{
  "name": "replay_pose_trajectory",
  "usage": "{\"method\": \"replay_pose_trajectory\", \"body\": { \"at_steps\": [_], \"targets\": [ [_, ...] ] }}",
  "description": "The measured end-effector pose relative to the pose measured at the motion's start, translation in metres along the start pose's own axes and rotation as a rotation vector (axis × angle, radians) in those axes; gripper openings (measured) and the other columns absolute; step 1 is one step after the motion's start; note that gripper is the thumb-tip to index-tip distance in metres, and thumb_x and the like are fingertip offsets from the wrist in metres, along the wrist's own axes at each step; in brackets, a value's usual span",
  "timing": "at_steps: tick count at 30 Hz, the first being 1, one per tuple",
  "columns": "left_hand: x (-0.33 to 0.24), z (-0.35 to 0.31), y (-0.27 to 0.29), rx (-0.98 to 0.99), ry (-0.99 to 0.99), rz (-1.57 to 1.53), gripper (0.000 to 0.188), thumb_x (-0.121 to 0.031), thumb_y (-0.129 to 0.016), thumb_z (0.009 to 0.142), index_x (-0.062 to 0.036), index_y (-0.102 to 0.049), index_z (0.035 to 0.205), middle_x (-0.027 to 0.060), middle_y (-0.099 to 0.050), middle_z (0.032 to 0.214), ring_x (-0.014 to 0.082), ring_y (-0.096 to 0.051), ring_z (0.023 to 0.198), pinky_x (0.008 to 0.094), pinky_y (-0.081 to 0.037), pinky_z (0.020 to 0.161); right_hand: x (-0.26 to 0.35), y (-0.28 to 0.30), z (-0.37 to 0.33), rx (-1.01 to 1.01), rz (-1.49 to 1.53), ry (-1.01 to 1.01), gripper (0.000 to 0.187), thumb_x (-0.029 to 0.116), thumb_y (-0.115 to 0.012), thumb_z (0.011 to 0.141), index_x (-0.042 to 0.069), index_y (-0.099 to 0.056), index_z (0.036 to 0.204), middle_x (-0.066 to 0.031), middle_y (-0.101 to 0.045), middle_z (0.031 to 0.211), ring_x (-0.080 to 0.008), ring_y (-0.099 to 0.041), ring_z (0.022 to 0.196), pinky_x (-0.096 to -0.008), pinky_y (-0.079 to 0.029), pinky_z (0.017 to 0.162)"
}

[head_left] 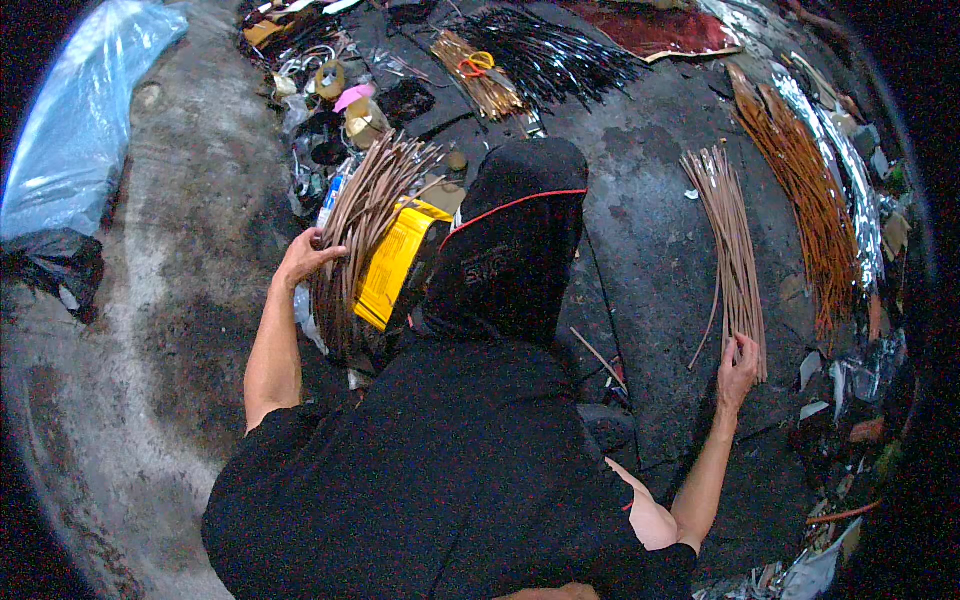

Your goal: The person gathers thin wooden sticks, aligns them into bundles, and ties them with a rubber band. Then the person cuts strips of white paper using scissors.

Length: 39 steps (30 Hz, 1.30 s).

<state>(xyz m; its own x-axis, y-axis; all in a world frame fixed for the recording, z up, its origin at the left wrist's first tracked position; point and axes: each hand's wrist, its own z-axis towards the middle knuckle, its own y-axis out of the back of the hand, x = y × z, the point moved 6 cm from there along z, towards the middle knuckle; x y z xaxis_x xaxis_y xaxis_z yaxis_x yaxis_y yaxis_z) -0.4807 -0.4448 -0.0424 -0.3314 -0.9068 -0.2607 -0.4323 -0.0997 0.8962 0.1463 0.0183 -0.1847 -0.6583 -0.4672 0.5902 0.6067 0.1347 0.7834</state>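
My left hand point(308, 258) grips the edge of a thick bundle of long, thin brown strips point(372, 205), its thumb lying across them. Against this bundle's right side leans a yellow and black packet point(395, 262). Far to the right, my right hand point(738, 368) is closed at the near end of a second, paler brown bundle of strips point(733, 250) that lies on the dark ground. Its fingertips pinch among the strip ends; how many they hold is too small to tell. My black-clothed knee point(520, 235) rises between the two bundles.
Rust-brown strips point(800, 200) and shiny silver strips point(850, 180) lie at the far right. Ahead are glossy black strips point(560, 55) and a tan bundle point(475, 75) with orange-handled scissors point(477, 64). Clutter point(335, 95) fills the upper left, beyond it blue plastic sheeting point(85, 120).
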Motion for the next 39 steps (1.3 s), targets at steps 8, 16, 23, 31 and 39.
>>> {"method": "replay_pose_trajectory", "body": {
  "at_steps": [8, 16, 23, 31, 39],
  "targets": [
    [0.016, -0.004, 0.014, -0.141, 0.086, -0.032, 0.039, -0.029, -0.070, 0.071, -0.0002, -0.056, 0.092, 0.0065, -0.061, 0.082, 0.0154, -0.056, 0.076, 0.0299, -0.045, 0.070, -0.001, -0.001, -0.002, 0.022, 0.018, -0.061, 0.016, 0.012, -0.053, 0.087, -0.001, -0.056, 0.096, -0.0128, -0.056, 0.096, -0.0275, -0.055, 0.091, -0.0344, -0.043, 0.081],
    [0.018, 0.001, 0.006, -0.120, -0.080, -0.126, 0.034, -0.024, -0.062, 0.075, 0.0006, -0.054, 0.097, 0.0119, -0.062, 0.087, 0.0214, -0.058, 0.081, 0.0343, -0.044, 0.076, 0.005, 0.000, 0.001, 0.006, -0.012, 0.036, 0.014, 0.012, -0.053, 0.087, 0.000, -0.056, 0.094, -0.0120, -0.056, 0.093, -0.0277, -0.055, 0.090, -0.0342, -0.043, 0.079],
    [0.015, -0.018, 0.036, -0.455, -0.066, 0.196, 0.030, -0.028, -0.057, 0.079, -0.0030, -0.055, 0.096, 0.0212, -0.061, 0.088, 0.0407, -0.057, 0.085, 0.0433, -0.045, 0.073, 0.003, -0.002, 0.002, 0.030, 0.013, 0.013, 0.013, 0.009, -0.057, 0.084, 0.001, -0.059, 0.094, -0.0124, -0.059, 0.094, -0.0272, -0.056, 0.090, -0.0342, -0.045, 0.081],
    [0.007, -0.012, 0.123, -0.524, 0.082, 0.440, 0.034, -0.034, -0.059, 0.075, -0.0029, -0.063, 0.087, 0.0213, -0.063, 0.085, 0.0380, -0.060, 0.081, 0.0452, -0.046, 0.071, 0.000, -0.009, 0.006, 0.061, 0.047, 0.003, 0.013, 0.011, -0.056, 0.085, 0.002, -0.059, 0.095, -0.0117, -0.060, 0.096, -0.0265, -0.057, 0.091, -0.0343, -0.044, 0.082],
    [-0.070, -0.014, 0.141, -0.182, -0.036, 0.166, 0.034, -0.035, -0.060, 0.078, -0.0016, -0.061, 0.086, 0.0025, -0.054, 0.067, 0.0137, -0.050, 0.065, 0.0302, -0.042, 0.063, 0.105, 0.002, 0.073, 0.147, 0.284, 0.055, 0.016, 0.011, -0.055, 0.087, 0.002, -0.059, 0.100, -0.0091, -0.061, 0.096, -0.0199, -0.058, 0.090, -0.0298, -0.044, 0.082]
  ]
}}
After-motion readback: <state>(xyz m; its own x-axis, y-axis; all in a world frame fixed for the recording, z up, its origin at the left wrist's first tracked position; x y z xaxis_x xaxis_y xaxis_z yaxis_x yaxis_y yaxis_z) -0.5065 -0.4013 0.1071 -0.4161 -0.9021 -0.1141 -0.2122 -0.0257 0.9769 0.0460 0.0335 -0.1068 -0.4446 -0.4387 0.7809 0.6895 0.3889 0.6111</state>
